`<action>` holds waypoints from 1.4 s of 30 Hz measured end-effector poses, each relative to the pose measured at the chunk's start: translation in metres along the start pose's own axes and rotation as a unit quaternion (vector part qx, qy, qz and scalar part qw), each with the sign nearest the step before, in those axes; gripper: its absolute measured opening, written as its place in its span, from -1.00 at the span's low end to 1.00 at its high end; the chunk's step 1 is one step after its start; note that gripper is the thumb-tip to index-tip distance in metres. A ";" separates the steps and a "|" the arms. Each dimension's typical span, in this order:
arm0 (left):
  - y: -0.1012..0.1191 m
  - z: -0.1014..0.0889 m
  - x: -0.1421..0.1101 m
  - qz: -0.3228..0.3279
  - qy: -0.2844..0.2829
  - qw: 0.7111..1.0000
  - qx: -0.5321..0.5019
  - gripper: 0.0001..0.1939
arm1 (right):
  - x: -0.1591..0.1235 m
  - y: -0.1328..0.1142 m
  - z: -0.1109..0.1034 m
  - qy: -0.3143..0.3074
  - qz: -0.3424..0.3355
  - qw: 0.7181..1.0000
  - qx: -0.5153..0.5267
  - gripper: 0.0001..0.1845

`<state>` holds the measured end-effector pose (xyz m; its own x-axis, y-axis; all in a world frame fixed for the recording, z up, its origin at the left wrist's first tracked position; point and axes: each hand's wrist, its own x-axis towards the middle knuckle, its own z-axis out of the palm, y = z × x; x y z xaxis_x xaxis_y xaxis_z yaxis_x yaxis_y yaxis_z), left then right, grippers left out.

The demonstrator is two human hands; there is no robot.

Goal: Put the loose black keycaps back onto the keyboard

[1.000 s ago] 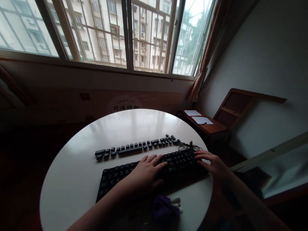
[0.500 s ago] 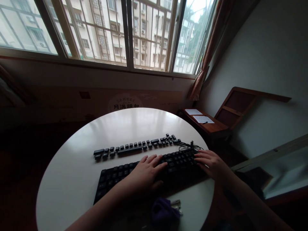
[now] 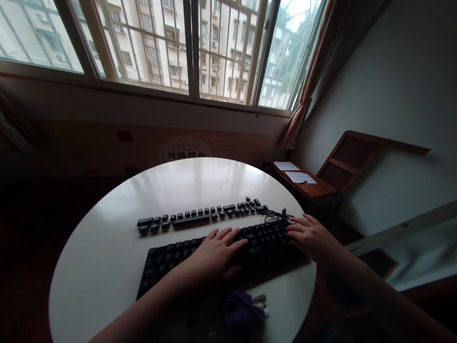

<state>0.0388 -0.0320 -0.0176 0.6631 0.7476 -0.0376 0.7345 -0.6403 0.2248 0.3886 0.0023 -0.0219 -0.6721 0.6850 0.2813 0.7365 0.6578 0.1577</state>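
A black keyboard (image 3: 164, 259) lies slanted on the round white table (image 3: 89, 267); several of its keys are off, and its near part is in deep shadow. My left hand (image 3: 217, 252) rests across the middle of it, palm down, fingers stretched out and a little apart. At the keyboard's right end is my right hand (image 3: 310, 238), with its fingertips on or just over the last keys and its fingers apart. Behind the keyboard stand loose black keycaps (image 3: 193, 220) in uneven rows, a long space bar among them. The coiled black cable (image 3: 276, 215) lies by the far right corner.
Near the front edge lies a purple cloth-like thing (image 3: 239, 309) with metal keys (image 3: 260, 302) beside it. Beyond the table to the right, a wooden chair (image 3: 321, 186) holds paper sheets (image 3: 300, 177) and a pen. A barred window (image 3: 193, 47) is ahead.
My right hand has shifted slightly up, its fingers bent more and spread apart. My left hand stays on the keyboard. The view has tilted a little.
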 end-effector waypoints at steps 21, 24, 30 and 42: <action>-0.003 0.005 -0.001 0.011 0.015 1.000 0.002 -0.27 | -0.044 -0.019 0.029 0.017 0.039 0.999 -0.031 -0.59; -0.004 0.007 -0.002 0.016 0.027 1.000 0.002 -0.29 | -0.065 -0.024 0.037 0.010 0.070 0.997 -0.025 -0.40; -0.005 0.007 -0.002 0.019 0.032 0.999 -0.013 -0.28 | -0.076 -0.038 0.028 0.065 0.099 0.993 0.014 -0.21; -0.003 0.007 -0.004 0.030 0.047 0.998 -0.020 -0.30 | -0.049 -0.042 0.037 0.120 0.061 0.989 0.061 -0.68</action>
<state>0.0346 -0.0346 -0.0251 0.6886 0.7219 0.0683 0.6856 -0.6788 0.2631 0.3876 -0.0475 -0.0773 -0.5303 0.6771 0.5103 0.7863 0.6179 -0.0028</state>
